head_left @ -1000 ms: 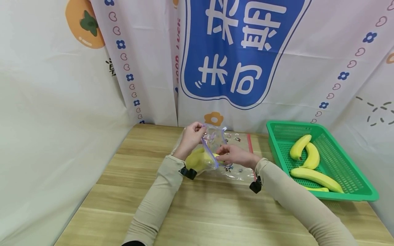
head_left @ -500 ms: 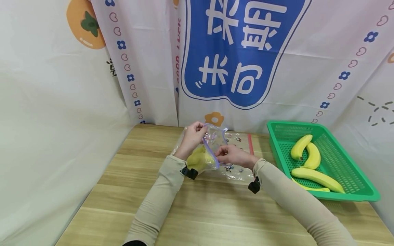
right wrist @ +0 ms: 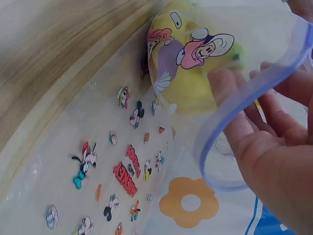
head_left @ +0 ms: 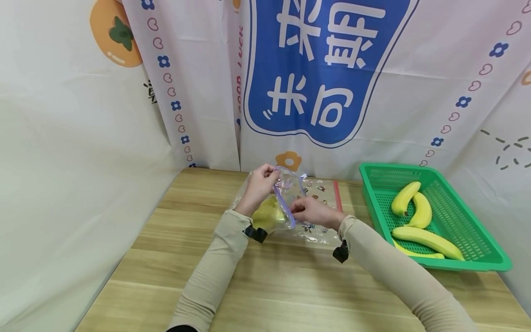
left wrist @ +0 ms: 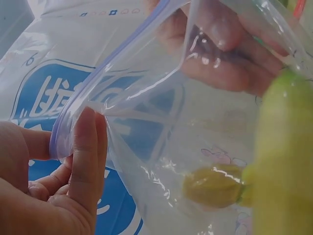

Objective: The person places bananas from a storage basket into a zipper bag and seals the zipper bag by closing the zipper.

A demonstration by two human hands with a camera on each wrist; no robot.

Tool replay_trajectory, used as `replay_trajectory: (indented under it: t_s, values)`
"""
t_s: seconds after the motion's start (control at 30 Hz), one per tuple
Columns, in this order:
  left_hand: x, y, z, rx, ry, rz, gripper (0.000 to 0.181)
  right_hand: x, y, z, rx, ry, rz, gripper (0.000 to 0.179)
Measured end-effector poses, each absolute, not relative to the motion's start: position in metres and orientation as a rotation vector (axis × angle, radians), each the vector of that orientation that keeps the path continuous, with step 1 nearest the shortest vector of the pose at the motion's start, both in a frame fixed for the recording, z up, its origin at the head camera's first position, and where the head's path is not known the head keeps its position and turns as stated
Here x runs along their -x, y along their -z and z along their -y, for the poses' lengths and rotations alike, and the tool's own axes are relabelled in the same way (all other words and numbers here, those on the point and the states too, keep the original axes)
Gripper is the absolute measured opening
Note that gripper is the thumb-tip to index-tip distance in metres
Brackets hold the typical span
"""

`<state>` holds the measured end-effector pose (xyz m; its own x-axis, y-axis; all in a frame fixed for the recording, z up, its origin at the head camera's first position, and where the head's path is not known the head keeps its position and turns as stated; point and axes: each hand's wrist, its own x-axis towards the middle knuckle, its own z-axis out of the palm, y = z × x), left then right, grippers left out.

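A clear zip bag (head_left: 286, 207) with a purple rim stands with its mouth spread, facing right. My left hand (head_left: 256, 188) pinches the upper rim between thumb and fingers, plain in the left wrist view, where the purple strip (left wrist: 102, 73) runs up from the pinch. Inside the bag lie yellow bananas (right wrist: 190, 93), seen through the film; their exact number is unclear. My right hand (head_left: 317, 213) reaches into the mouth with fingers loosely bent. In the right wrist view a fingertip is close to the bananas; whether it touches them cannot be told.
A second clear bag (head_left: 323, 235), printed with cartoon figures and edged with a red strip (head_left: 338, 196), lies flat beneath. To the right, a green basket (head_left: 469, 263) holds several bananas (head_left: 427, 240). A printed cloth (head_left: 207, 92) hangs behind the wooden table (head_left: 186, 203).
A banana tip at my right fingers has gone deeper into the bag, and my right hand has shifted slightly left, further into the mouth. My left hand keeps its place on the rim.
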<state>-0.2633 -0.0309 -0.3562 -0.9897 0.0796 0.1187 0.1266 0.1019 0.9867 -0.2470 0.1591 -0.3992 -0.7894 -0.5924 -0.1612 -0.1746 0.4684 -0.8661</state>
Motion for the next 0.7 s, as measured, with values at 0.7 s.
replay_trajectory:
  t_s: [0.7]
  values:
    - [0.26, 0.355, 0.039, 0.218, 2.074, 2.354, 0.013, 0.26, 0.336, -0.26, 0.471, 1.319, -2.144, 0.049]
